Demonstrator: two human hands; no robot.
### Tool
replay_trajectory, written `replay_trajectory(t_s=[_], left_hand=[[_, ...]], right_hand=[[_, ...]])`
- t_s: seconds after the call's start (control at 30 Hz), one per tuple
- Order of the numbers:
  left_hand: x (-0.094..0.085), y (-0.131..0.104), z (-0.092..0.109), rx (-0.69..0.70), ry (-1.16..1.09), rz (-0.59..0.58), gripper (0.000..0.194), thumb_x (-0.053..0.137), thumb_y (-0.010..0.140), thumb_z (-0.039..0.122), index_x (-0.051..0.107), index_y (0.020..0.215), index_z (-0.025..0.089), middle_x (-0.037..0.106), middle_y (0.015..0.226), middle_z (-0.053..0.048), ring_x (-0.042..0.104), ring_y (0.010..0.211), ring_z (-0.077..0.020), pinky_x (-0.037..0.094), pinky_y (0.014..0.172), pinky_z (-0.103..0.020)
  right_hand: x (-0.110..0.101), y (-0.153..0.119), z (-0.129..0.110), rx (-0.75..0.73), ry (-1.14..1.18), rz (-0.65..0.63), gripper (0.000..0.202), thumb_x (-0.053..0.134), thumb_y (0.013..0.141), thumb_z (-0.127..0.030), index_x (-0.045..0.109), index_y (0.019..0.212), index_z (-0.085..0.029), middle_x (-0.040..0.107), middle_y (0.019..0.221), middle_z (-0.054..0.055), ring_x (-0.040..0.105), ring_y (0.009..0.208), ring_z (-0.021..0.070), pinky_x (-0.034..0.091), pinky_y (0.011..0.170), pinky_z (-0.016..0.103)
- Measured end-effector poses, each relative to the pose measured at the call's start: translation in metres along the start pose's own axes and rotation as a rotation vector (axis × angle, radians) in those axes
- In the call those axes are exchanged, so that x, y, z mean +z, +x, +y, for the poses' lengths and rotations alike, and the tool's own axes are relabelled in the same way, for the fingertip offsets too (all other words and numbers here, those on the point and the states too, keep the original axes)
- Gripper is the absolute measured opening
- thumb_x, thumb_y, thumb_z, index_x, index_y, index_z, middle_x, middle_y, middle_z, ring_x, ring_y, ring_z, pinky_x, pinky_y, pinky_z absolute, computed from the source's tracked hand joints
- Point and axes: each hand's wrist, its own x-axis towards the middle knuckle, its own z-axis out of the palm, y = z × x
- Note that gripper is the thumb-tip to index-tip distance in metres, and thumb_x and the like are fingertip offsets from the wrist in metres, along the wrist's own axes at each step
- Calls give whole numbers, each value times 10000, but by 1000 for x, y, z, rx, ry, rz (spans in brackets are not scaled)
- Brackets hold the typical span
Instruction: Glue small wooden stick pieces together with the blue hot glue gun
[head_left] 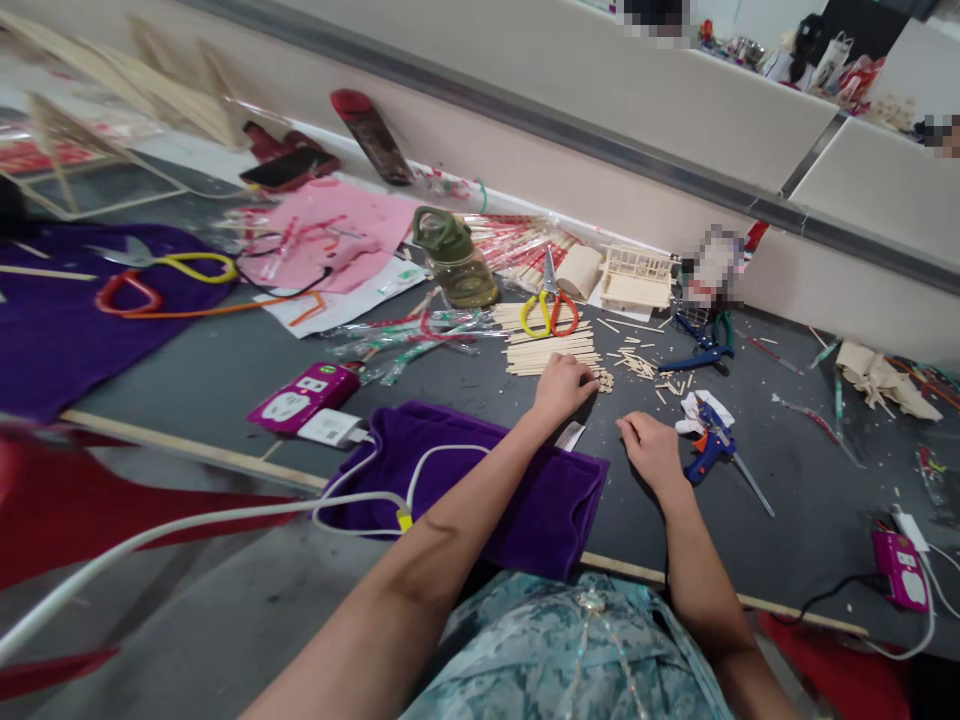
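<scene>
My left hand [564,385] rests at the front right edge of a row of thin wooden sticks [544,345], its fingers bent over a small cluster of light wooden pieces [604,381]; what it grips, if anything, is too small to name. My right hand [648,445] is on the dark table [465,372], fingers curled in, left of a blue glue gun [711,440]; its fingertips are hard to make out. Scissors [551,300] with yellow and orange handles lie on the sticks. Short cut pieces [637,365] are scattered beyond my hands.
A green-lidded bottle [454,262] stands behind the sticks, near a small wooden model [636,278]. Blue pliers [697,357] lie to the right. Purple cloth [555,510], a white cable [225,513] and a pink power strip [304,397] are near the front edge.
</scene>
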Motion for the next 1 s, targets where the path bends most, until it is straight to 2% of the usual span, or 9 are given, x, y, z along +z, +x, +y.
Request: replay_trajectory(t_s=[0.2, 0.33, 0.57, 0.7, 0.8, 0.9, 1.0], left_hand=[[2, 3, -8, -1, -5, 29, 165, 611, 836, 298, 748, 800, 215, 636, 837, -94, 510, 931, -279, 410, 872, -397], [0, 5, -14, -22, -14, 55, 181, 628, 838, 322, 753, 809, 194, 631, 822, -96, 509, 910, -273, 403, 867, -398], [4, 9, -15, -10, -64, 56, 160, 621, 836, 290, 750, 802, 202, 652, 818, -80, 519, 871, -248, 399, 863, -388], [0, 10, -14, -4, -103, 129, 169, 580, 847, 249, 717, 761, 202, 668, 821, -79, 532, 869, -245, 399, 864, -384], [-7, 11, -8, -21, -136, 187, 170, 564, 857, 255, 672, 735, 203, 661, 779, -76, 536, 834, -247, 400, 804, -365], [-14, 10, -1, -90, -165, 253, 297, 511, 901, 324, 571, 631, 215, 582, 649, -50, 513, 719, -224, 362, 659, -325], [-18, 8, 4, -152, -220, 324, 470, 473, 922, 390, 386, 492, 220, 404, 503, -4, 422, 562, -175, 305, 571, -308]], right_hand=[[1, 0, 0, -3, 9, 8, 303, 402, 1025, -336, 628, 865, -213, 707, 848, 25, 647, 817, 148, 376, 707, 232], [1, 0, -1, 2, 1, -3, 314, 396, 1026, -348, 635, 870, -217, 707, 848, 29, 641, 817, 145, 367, 690, 227], [-1, 0, -2, 9, -1, -26, 318, 392, 1029, -346, 631, 868, -213, 706, 847, 27, 640, 820, 143, 358, 686, 227], [-2, 0, -1, 13, -4, -29, 316, 389, 1031, -348, 631, 881, -212, 705, 848, 25, 641, 825, 144, 357, 694, 227], [-2, 0, -2, 8, -5, -28, 317, 387, 1031, -347, 631, 882, -211, 705, 853, 25, 643, 830, 145, 359, 702, 228], [-3, 0, -2, 16, -6, -33, 318, 387, 1030, -346, 637, 887, -211, 708, 855, 26, 644, 830, 145, 363, 705, 226], [-4, 0, -2, 25, -1, -32, 318, 390, 1030, -345, 641, 887, -210, 710, 855, 28, 647, 830, 148, 370, 710, 227]])
